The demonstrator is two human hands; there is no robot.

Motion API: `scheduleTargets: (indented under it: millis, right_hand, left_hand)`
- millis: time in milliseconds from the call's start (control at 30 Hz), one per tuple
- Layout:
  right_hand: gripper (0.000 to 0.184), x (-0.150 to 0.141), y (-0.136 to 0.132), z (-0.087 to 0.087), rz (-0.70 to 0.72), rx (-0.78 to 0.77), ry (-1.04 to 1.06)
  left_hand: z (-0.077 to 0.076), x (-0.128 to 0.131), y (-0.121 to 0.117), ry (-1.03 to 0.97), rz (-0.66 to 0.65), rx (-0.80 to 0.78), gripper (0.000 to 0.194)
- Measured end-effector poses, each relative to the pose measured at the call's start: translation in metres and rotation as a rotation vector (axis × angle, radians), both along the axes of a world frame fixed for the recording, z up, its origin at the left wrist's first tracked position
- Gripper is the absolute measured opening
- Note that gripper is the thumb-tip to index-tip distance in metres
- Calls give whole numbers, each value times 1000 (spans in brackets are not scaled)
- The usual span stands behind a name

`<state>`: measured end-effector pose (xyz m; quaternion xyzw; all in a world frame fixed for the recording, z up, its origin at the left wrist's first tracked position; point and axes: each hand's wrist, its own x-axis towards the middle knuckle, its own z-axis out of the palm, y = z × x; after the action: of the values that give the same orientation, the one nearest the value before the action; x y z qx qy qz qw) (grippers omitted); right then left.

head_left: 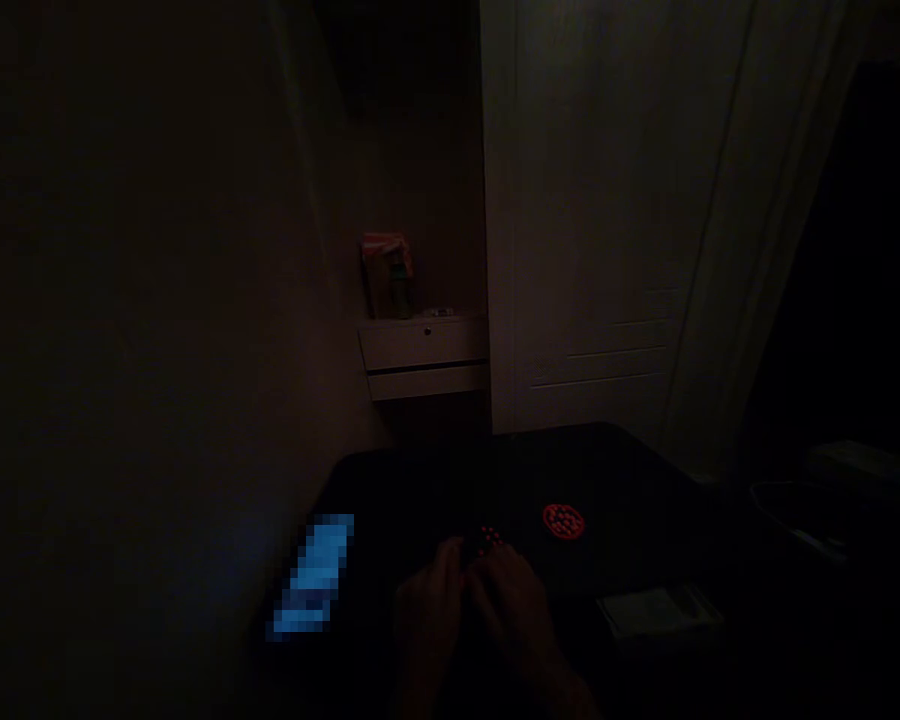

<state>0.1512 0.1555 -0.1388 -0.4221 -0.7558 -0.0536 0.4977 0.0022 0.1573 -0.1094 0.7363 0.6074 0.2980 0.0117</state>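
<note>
The scene is very dark. Low in the middle of the head view, my left hand [429, 597] and my right hand [511, 595] are close together over a dark tabletop [420, 490]. Their fingers are bent inward and look pinched; a faint bit of red shows between them, too dim to name. Just past my right fingertips lie several small red beads or pieces [490, 537]. Farther right sits a round, shallow red-rimmed dish [564, 522] with several red pieces showing in it.
A lit, pixelated screen [316, 575] lies at the table's left edge. A pale box-like object [658, 611] is at the right front. Behind the table are a drawer unit [424, 348] with a bag [385, 265] on top, and a large pale door panel [592, 220].
</note>
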Motion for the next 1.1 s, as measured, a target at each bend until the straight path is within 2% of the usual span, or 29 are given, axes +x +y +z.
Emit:
scheduleTargets:
  millis: [233, 400, 567, 833, 1100]
  right_hand:
    - [19, 2, 1, 2, 40, -25, 192]
    - [22, 2, 2, 0, 69, -27, 187]
    - [22, 1, 3, 1, 67, -60, 272]
    - [29, 3, -2, 3, 59, -235, 518]
    - [43, 2, -2, 6, 47, -274, 556]
  left_hand:
    - [-9, -4, 3, -6, 8, 41, 39]
    - [-15, -6, 6, -11, -2, 64, 39]
    - [-15, -6, 6, 0, 4, 77, 39]
    - [-13, -5, 5, -6, 27, 21, 42]
    - [-11, -4, 5, 3, 35, 10, 40]
